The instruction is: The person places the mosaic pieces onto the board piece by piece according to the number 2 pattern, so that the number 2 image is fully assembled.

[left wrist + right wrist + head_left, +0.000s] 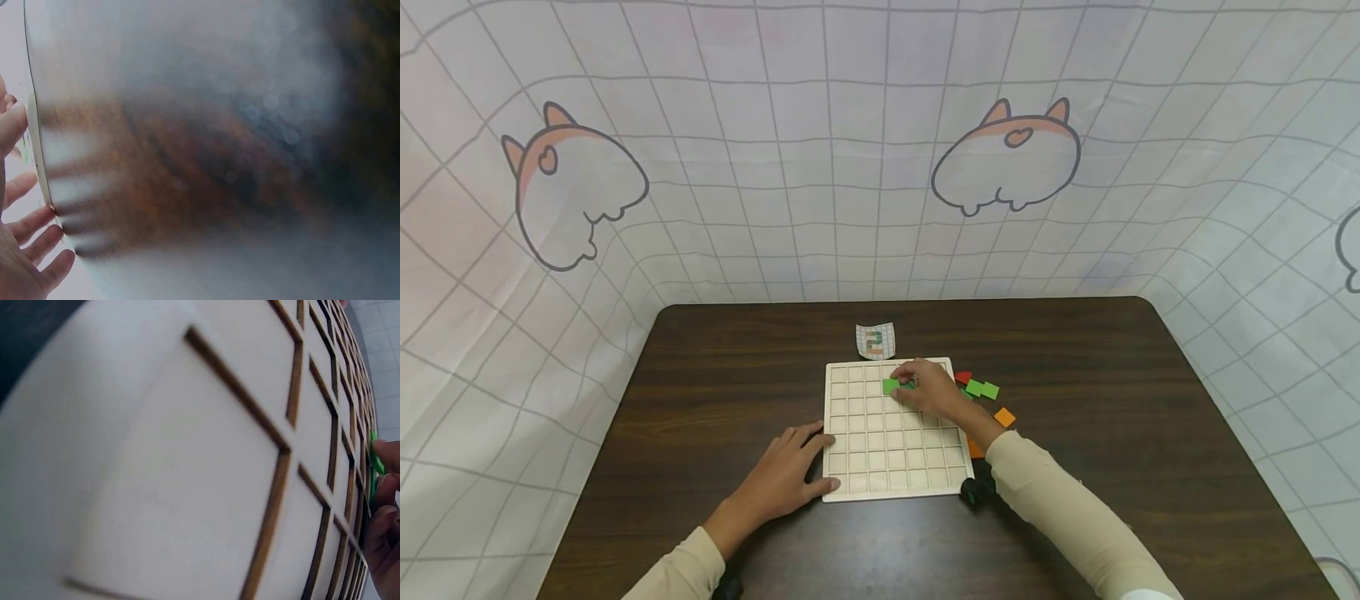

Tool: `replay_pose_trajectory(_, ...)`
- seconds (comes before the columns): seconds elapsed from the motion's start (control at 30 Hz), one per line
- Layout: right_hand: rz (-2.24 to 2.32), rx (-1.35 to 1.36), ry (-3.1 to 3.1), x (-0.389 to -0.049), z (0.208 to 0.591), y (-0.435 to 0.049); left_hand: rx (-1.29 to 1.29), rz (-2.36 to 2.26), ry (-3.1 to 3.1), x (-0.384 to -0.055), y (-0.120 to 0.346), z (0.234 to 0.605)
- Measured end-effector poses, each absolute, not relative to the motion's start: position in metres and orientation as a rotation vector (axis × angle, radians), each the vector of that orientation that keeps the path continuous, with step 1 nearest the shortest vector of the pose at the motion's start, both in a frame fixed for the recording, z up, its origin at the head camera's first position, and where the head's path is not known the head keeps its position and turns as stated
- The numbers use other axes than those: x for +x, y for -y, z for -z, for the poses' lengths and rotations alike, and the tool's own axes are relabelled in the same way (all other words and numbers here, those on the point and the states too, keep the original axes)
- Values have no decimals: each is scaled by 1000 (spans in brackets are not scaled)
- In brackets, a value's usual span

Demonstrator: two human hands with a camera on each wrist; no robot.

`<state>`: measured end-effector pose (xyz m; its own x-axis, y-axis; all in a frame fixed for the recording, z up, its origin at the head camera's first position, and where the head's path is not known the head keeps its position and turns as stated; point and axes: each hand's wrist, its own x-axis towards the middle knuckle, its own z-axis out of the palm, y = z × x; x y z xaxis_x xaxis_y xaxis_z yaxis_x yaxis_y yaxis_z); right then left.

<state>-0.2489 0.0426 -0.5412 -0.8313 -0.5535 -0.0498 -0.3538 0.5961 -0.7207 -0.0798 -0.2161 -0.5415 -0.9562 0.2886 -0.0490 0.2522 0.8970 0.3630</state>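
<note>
Cream sleeves point(1075, 508) nearest, left hand point(778, 477) touches board's point(857, 462) left edge.

The dark wood-grain tabletop point(1075, 367) carries a gridded board point(895, 437), a printed card point(876, 342) just beyond it, and a red piece point(963, 377), green tiles point(990, 391) and orange tiles point(1004, 417) to its right.

Curtained-off booth; home or lab, I can't tell. Creased white grid-print cloth point(850, 250) walls me in across the top and down both sides of the frame, cartoon animal rears point(1015, 162) upper left and upper right; dark wood-grain table point(1075, 358) before me, lower middle.
</note>
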Motion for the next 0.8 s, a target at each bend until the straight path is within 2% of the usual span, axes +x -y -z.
replay_pose_trajectory(0.8,1008,-699,-2579,-248,541,-38,422,-546,-2963,-80,217,541)
